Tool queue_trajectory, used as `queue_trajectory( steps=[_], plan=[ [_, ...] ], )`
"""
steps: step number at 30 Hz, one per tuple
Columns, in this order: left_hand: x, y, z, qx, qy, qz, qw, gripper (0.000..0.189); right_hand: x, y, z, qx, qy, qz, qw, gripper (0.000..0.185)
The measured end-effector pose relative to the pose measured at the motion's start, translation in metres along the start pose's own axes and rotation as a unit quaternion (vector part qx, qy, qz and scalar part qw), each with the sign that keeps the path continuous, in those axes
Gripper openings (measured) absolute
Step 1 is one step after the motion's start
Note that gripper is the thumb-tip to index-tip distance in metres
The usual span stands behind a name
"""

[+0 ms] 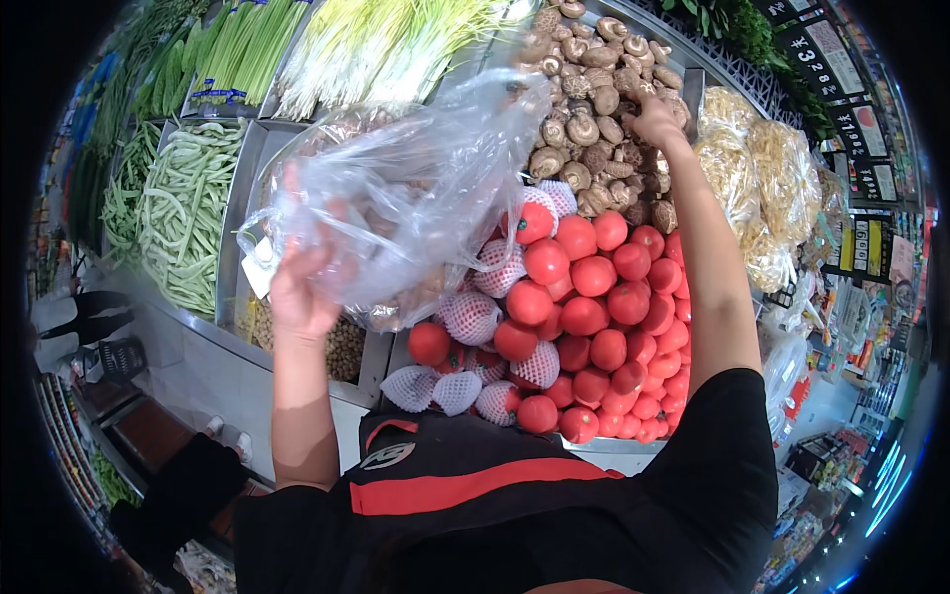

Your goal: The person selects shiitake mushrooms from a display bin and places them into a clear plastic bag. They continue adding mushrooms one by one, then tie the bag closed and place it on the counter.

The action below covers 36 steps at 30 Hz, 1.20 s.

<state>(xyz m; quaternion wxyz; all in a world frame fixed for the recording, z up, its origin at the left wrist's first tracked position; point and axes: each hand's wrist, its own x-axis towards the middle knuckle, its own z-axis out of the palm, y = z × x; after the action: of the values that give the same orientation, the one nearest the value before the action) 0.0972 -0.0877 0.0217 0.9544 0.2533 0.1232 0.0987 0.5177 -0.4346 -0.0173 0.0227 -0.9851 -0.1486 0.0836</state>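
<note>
My left hand (308,275) is inside a clear plastic bag (415,185), its fingers showing through the film. The bag spreads wide over the bins and hides part of what lies below it. At the upper right, my right hand (657,122) reaches into a heap of shiitake mushrooms (582,130). Its fingertips are partly sunk among the caps, so I cannot tell whether they grip one. Below the mushrooms lies a pile of red tomatoes (594,315), several of them in white foam netting (469,318).
Green beans (185,215) fill a bin at the left. Pale yellow chives (386,52) and bundled green stalks (249,56) lie behind. Bagged dried goods (764,178) and price signs (824,59) line the right. A person in black (185,475) stands at lower left.
</note>
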Motion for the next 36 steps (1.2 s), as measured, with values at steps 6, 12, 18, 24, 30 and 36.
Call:
queue_trajectory(
  steps=[6, 12, 18, 24, 30, 36],
  plan=[
    [-0.004, -0.023, 0.031, 0.089, -0.045, -0.031, 0.994, 0.116, 0.029, -0.003, 0.004, -0.137, -0.107, 0.001, 0.985, 0.065],
    [0.007, -0.018, 0.021, 0.203, -0.095, -0.035, 0.974, 0.093, -0.009, 0.023, 0.006, 0.541, 0.102, 0.002, 0.835, 0.048],
    [0.001, -0.043, 0.023, 0.292, -0.067, -0.003, 0.954, 0.087, -0.109, -0.048, 0.004, 0.909, -0.221, -0.141, 0.325, 0.057],
    [0.008, -0.046, 0.043, 0.23, -0.054, 0.0, 0.972, 0.081, -0.171, -0.164, -0.013, 0.554, -0.269, -0.281, 0.736, 0.064],
    [0.014, -0.031, 0.038, 0.185, -0.026, 0.063, 0.98, 0.077, -0.11, -0.112, -0.011, 0.551, -0.053, -0.171, 0.815, 0.024],
    [0.007, -0.025, 0.028, 0.261, 0.029, 0.057, 0.963, 0.08, 0.001, 0.026, -0.006, 0.128, 0.048, 0.026, 0.99, 0.042]
  ],
)
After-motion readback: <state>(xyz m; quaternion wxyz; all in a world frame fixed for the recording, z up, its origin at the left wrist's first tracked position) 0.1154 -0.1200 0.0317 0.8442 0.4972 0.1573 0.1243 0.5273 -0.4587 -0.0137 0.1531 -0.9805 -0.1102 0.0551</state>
